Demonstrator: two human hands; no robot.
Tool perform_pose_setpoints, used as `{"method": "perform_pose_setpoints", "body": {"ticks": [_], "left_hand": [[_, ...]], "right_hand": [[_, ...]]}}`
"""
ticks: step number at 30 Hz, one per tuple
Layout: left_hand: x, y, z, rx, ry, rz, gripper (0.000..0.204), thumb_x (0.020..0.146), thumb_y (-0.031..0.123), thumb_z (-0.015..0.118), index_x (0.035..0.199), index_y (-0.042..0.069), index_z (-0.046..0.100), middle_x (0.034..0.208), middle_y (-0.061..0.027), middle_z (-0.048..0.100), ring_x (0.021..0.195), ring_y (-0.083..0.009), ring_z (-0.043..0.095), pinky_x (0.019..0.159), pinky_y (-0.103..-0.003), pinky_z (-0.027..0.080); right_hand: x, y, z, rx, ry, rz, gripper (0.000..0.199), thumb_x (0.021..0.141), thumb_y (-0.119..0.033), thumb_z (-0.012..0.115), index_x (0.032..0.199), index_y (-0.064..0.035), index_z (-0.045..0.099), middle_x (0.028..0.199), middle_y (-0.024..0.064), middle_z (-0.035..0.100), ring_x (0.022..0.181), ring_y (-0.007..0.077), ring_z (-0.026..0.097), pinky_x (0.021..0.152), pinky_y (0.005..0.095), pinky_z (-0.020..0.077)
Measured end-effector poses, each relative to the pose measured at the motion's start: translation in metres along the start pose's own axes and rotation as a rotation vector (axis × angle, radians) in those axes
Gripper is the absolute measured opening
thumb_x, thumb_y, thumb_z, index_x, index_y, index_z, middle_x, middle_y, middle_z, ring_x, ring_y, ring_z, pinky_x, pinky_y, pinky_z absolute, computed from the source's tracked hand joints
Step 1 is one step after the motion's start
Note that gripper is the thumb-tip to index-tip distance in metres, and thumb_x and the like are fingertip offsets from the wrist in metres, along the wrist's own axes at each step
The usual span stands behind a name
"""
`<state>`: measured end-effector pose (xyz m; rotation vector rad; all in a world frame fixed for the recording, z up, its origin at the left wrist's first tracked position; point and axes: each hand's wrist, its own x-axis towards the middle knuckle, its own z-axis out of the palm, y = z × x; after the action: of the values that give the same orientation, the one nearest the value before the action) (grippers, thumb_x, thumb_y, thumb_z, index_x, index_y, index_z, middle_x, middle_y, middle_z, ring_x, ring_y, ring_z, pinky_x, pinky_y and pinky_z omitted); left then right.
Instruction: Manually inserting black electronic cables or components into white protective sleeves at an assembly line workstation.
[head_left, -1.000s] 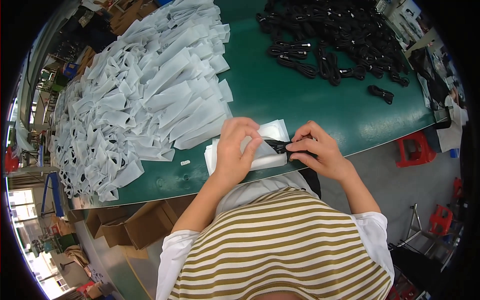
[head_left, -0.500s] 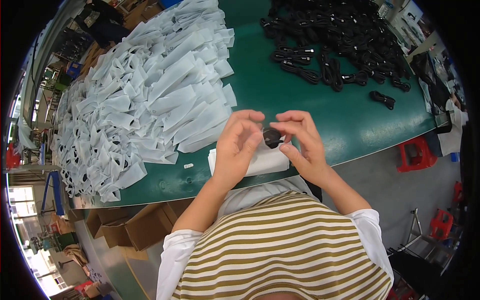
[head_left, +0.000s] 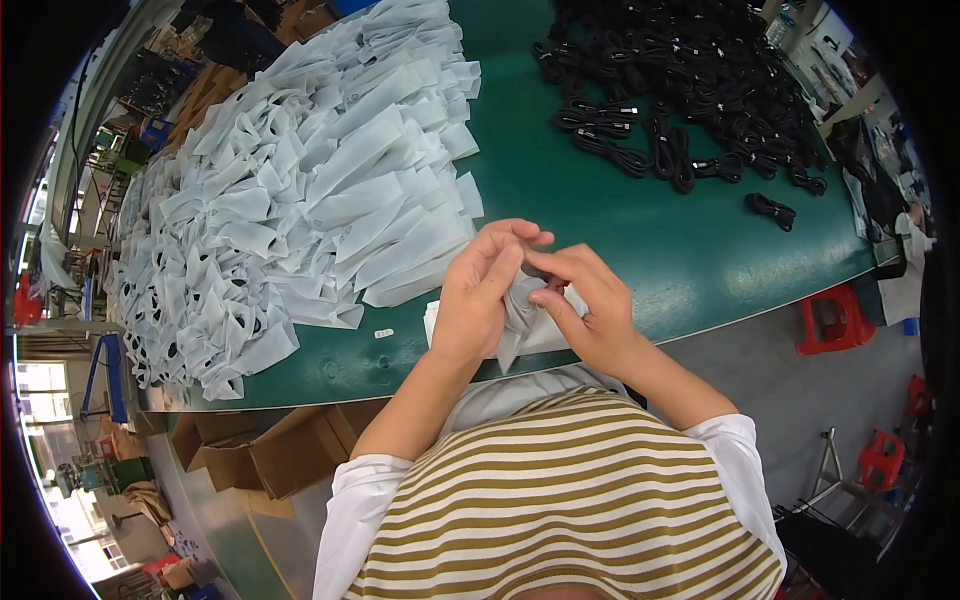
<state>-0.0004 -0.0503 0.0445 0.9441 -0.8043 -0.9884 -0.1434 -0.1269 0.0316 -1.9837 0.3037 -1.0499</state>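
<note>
My left hand is closed on a translucent white plastic bag, whose lower end hangs down to a point near the table edge. My right hand pinches the same bag from the other side, thumb and fingers near its upper part. A greyish dark patch shows through between my fingertips; what is inside is mostly hidden. Beneath both hands lies a stack of flat white bags at the table's near edge.
A large heap of white bags, many with dark contents, covers the left of the green table. Coiled black cables are piled at the far right, with one cable apart. Cardboard boxes and a red stool stand below.
The black coiled cable seen at my right fingertips is now largely out of sight behind the bag. My hands have drawn closer together, and the bag now hangs between them.
</note>
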Motion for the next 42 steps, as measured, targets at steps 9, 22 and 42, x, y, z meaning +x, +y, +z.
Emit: {"method": "perform_pose_setpoints", "body": {"ticks": [9, 22, 42], "left_hand": [[0.001, 0.001, -0.004, -0.199, 0.041, -0.184, 0.037, 0.101, 0.026, 0.055, 0.121, -0.006, 0.056, 0.121, -0.0152, 0.059, 0.113, -0.0234, 0.058, 0.096, -0.036, 0.046], [0.043, 0.085, -0.081, 1.365, 0.304, 0.318, 0.048, 0.089, 0.023, 0.068, 0.126, -0.004, 0.052, 0.114, -0.0261, 0.062, 0.101, -0.0434, 0.062, 0.087, -0.046, 0.049], [-0.034, -0.037, 0.008, 1.230, -0.357, 0.345, 0.023, 0.077, 0.007, 0.075, 0.096, 0.003, 0.063, 0.094, -0.0123, 0.057, 0.086, -0.0320, 0.058, 0.074, -0.041, 0.049]], "right_hand": [[0.004, 0.005, 0.006, -0.090, 0.081, -0.142, 0.012, 0.085, -0.001, 0.070, 0.093, 0.0002, 0.062, 0.095, 0.0130, 0.063, 0.080, 0.0200, 0.062, 0.065, 0.0291, 0.0511], [0.076, 0.093, -0.070, -0.588, 0.227, 0.058, 0.013, 0.090, -0.004, 0.063, 0.103, -0.0012, 0.063, 0.098, 0.0123, 0.058, 0.080, 0.0273, 0.061, 0.070, 0.0319, 0.0489], [-0.008, 0.046, -0.073, -0.228, -0.083, 0.316, 0.020, 0.097, -0.006, 0.055, 0.114, 0.0022, 0.062, 0.081, 0.0053, 0.058, 0.060, 0.0096, 0.053, 0.055, 0.0240, 0.0427]]}}
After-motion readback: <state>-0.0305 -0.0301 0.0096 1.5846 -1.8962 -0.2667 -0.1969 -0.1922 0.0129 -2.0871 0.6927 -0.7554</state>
